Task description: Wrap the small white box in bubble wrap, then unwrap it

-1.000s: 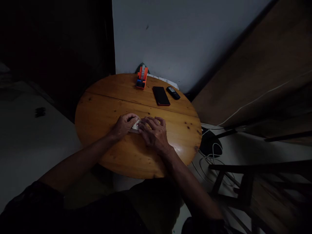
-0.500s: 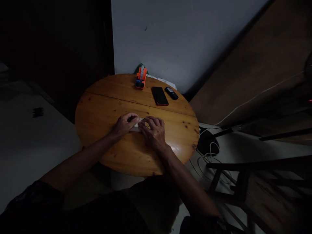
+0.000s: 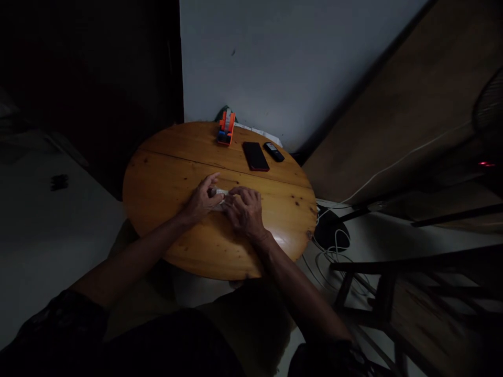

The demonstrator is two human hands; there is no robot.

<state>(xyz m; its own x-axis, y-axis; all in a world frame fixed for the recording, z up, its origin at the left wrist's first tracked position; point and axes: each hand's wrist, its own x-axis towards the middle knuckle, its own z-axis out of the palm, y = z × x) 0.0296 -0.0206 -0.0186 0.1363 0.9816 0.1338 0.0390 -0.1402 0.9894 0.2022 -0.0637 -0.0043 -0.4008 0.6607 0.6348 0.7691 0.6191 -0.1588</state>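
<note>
Between my hands, on the round wooden table (image 3: 157, 178), lies a small whitish piece (image 3: 220, 208) that looks like paper or thin plastic; its exact kind is too dim to make out. My left hand (image 3: 202, 199) is at its left end, fingers stretched forward and apart from the thumb, whose tip touches the piece. Bent over the right end, the fingers of my right hand (image 3: 246, 209) pinch it and hide much of it.
Toward the wall stands an orange tape dispenser (image 3: 227, 127). To its right lie a dark smartphone (image 3: 256, 156) and a small black keypad phone (image 3: 274, 151). White cables (image 3: 334, 251) coil on the floor beside the table, near a dark wooden chair (image 3: 385, 293).
My left hand's fingers have straightened and spread away from the thumb. My right hand stays bent over the whitish piece, nearly in place. The view has shifted slightly.
</note>
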